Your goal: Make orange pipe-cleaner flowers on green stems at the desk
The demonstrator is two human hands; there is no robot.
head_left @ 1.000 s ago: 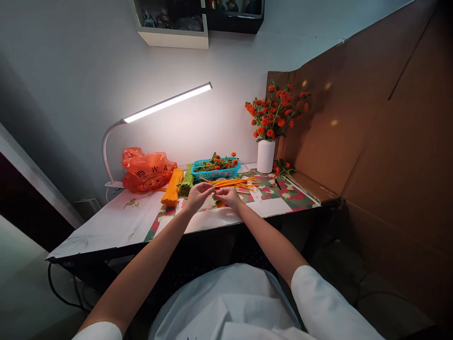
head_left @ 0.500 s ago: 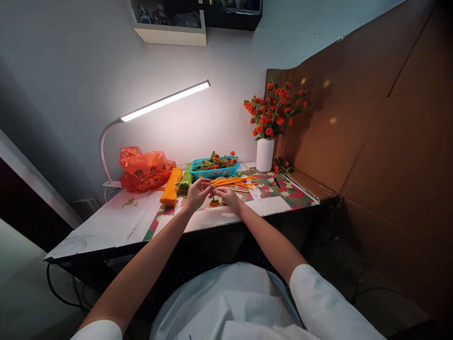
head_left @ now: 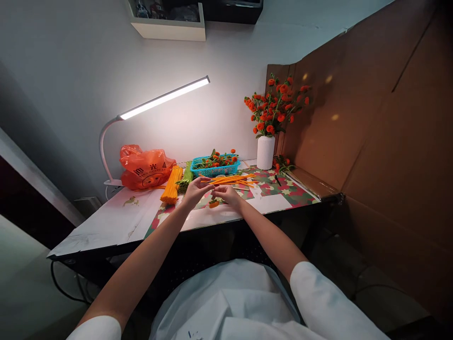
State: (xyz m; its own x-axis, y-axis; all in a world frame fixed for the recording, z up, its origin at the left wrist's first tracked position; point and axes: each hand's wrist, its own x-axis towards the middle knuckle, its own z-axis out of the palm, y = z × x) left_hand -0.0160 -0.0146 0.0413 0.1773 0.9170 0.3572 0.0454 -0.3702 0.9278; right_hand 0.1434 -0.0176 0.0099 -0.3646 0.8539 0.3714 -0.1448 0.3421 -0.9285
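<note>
My left hand (head_left: 196, 191) and my right hand (head_left: 226, 194) meet over the patterned mat (head_left: 283, 189) at the table's middle. Both pinch a thin orange pipe cleaner (head_left: 213, 187) stretched between their fingertips. A small orange ball (head_left: 213, 204) lies on the mat just below my hands. Loose orange pipe cleaners (head_left: 235, 180) lie right behind my fingers. A blue basket (head_left: 215, 169) of orange flower pieces stands further back.
A bundle of orange stems (head_left: 171, 185) and green stems (head_left: 186, 178) lie left of the basket. An orange plastic bag (head_left: 145, 167) sits under the desk lamp (head_left: 159, 100). A white vase (head_left: 265, 152) of orange flowers stands at the back. Cardboard (head_left: 371, 141) walls the right side.
My hands stay pinched together on the pipe cleaner and have shifted only slightly. The orange ball shows more plainly below them. The view has tilted a little.
</note>
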